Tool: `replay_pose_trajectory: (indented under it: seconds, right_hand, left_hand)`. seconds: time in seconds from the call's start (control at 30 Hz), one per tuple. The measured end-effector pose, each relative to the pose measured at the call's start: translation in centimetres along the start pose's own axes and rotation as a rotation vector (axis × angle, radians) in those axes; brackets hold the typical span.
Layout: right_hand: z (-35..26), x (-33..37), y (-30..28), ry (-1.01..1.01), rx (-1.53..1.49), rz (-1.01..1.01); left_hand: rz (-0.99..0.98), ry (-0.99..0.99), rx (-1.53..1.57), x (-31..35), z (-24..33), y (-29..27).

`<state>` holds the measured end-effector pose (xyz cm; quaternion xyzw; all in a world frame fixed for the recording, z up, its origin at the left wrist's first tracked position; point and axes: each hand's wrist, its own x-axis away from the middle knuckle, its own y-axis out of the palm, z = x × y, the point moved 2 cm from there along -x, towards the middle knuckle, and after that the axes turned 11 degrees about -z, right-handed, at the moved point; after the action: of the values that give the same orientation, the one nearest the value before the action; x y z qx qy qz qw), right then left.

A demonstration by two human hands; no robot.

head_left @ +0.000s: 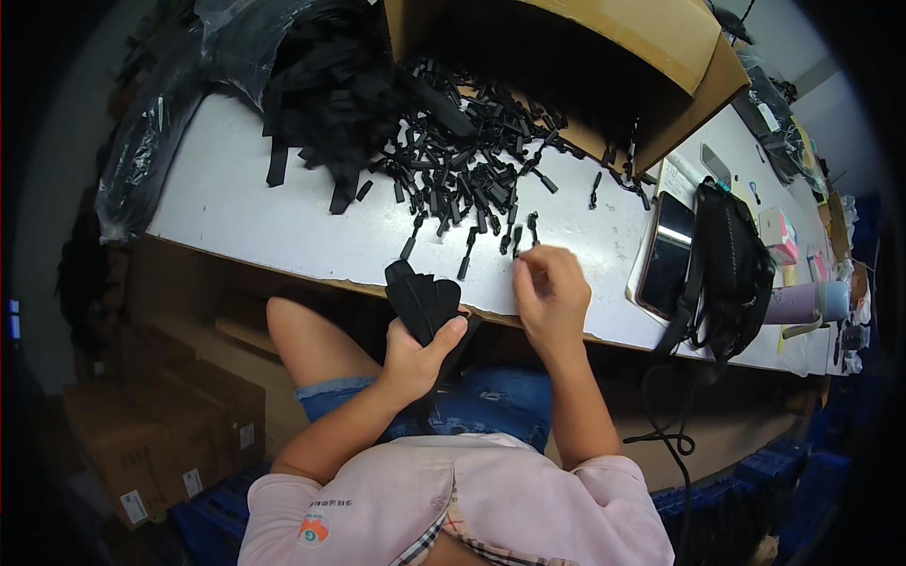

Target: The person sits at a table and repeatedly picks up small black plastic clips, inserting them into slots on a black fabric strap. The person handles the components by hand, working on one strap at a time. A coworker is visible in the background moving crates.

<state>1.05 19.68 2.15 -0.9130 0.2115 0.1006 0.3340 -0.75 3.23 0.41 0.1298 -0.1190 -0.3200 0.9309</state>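
Observation:
My left hand is closed around a bundle of black fabric strips, whose upper ends fan out just past the table's front edge. Over that edge, farther right, my right hand has its fingers curled in toward the thumb. Its fingertips are right at a small black pull-like piece on the table; whether they grip it is hidden. Several similar black pieces, each with a bar and a looped end, lie close by, among them one piece between my hands. A dense pile of these pieces spreads behind them.
A white table spans the view. Black strips are heaped at back left, beside clear plastic bags. An open cardboard box stands behind the pile. To the right lie a phone, a black bag and a purple bottle.

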Motion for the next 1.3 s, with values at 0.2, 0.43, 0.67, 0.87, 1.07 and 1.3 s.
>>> replay_pose_trajectory:
  seconds: [0.2, 0.43, 0.67, 0.87, 1.07, 1.3]
  right_hand:
    - [-2.2, 3.3, 0.2, 0.042, -0.547, -0.264]
    - [-3.0, 2.8, -0.6, -0.357, -0.179, -0.228]
    - [-2.5, 5.2, 1.6, 0.068, -0.659, -0.146]
    - [-2.1, 5.2, 2.6, 0.212, -1.011, -0.201]
    - [-2.0, 5.2, 2.9, 0.218, -1.063, -0.212]
    - [-1.1, 4.8, 2.3, 0.519, -1.431, -0.476]
  left_hand:
    - [-0.024, 0.145, -0.095, 0.0, 0.4, 1.0]
    - [-0.055, 0.158, -0.182, 0.2, 0.8, 0.5]
    - [-0.024, 0.189, -0.025, 0.3, 0.5, 0.4]
    - [-0.041, 0.152, 0.133, 0.3, 1.3, 0.6]
    - [-0.003, 0.143, 0.108, 0.2, 0.9, 0.3]
    - [-0.077, 0.0, 0.103, 0.0, 1.3, 0.2]
